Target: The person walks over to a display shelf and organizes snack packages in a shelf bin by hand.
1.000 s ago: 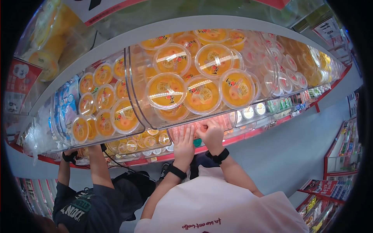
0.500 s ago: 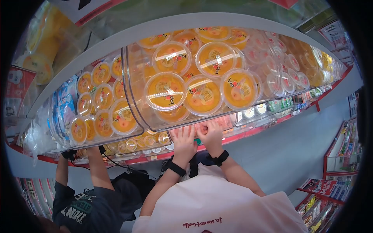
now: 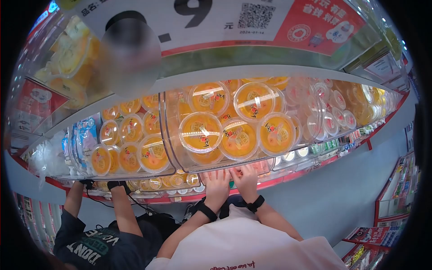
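Note:
My left hand lies palm down with its fingers apart on pink packs in a lower bin, just below the front edge of a clear bin. Right beside it, my right hand rests on the same packs, its fingers slightly bent and apart; its fingertips partly pass under the clear edge. Neither hand visibly grips anything. Black bands circle both wrists. Above them, the clear bin is stacked with round orange cups under transparent lids.
At the left, another person in a dark shirt reaches under the shelf. A large price sign spans the top. Left of the orange cups are blue packs; white-lidded cups stand right of my hands. Another display is at the right.
The view has tilted up, so the shelf and hands appear lower and the price sign shows more. My right hand's fingers have loosened from a pinch-like curl. The other person's arms have shifted slightly.

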Motion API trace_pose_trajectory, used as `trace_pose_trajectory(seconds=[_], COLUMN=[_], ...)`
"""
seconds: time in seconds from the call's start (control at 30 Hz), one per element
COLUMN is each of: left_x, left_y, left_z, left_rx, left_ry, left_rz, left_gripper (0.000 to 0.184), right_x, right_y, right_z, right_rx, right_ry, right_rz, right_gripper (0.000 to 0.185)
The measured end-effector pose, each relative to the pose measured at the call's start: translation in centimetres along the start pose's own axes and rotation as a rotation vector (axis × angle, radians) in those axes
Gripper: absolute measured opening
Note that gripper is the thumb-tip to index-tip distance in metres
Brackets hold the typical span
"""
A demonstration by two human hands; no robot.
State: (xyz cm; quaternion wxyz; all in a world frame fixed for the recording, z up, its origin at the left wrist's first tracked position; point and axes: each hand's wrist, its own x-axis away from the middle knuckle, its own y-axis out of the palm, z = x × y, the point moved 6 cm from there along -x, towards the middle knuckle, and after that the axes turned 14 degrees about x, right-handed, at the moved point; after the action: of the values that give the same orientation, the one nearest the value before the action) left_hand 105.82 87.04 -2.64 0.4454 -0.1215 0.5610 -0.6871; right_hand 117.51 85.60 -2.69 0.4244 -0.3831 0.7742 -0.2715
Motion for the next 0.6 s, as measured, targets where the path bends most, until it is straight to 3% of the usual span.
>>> trace_pose_trajectory(seconds=[0.1, 0.23, 0.37, 0.53, 0.57, 0.6], left_x=[-0.3, -0.3, -0.1, 0.2, 0.1, 0.3], left_y=[-0.5, -1.0, -1.1, -0.1, 0.2, 0.1], left_z=[0.2, 0.2, 0.2, -0.1, -0.1, -0.1], left_rx=[-0.078, -0.040, -0.035, 0.030, 0.038, 0.096], left_ry=[-0.001, -0.005, -0.013, -0.047, -0.085, -0.054], left_rz=[0.001, 0.070, 0.063, 0.094, 0.050, 0.156], left_gripper=[0.048, 0.049, 0.051, 0.056, 0.056, 0.059], right_x=[-0.5, -1.3, -2.7, -1.7, -1.4, -1.7], right_y=[-0.2, -1.2, -3.1, -0.8, 0.0, -0.7], right_z=[0.1, 0.4, 0.6, 2.7, 2.7, 1.5], right_rx=[-0.054, -0.120, 0.090, -0.158, -0.217, -0.311], right_ry=[0.010, 0.115, 0.006, 0.092, 0.074, 0.077], right_rz=[-0.026, -0.020, -0.018, -0.232, -0.275, -0.280], right_gripper=[0.018, 0.017, 0.018, 0.022, 0.027, 0.036])
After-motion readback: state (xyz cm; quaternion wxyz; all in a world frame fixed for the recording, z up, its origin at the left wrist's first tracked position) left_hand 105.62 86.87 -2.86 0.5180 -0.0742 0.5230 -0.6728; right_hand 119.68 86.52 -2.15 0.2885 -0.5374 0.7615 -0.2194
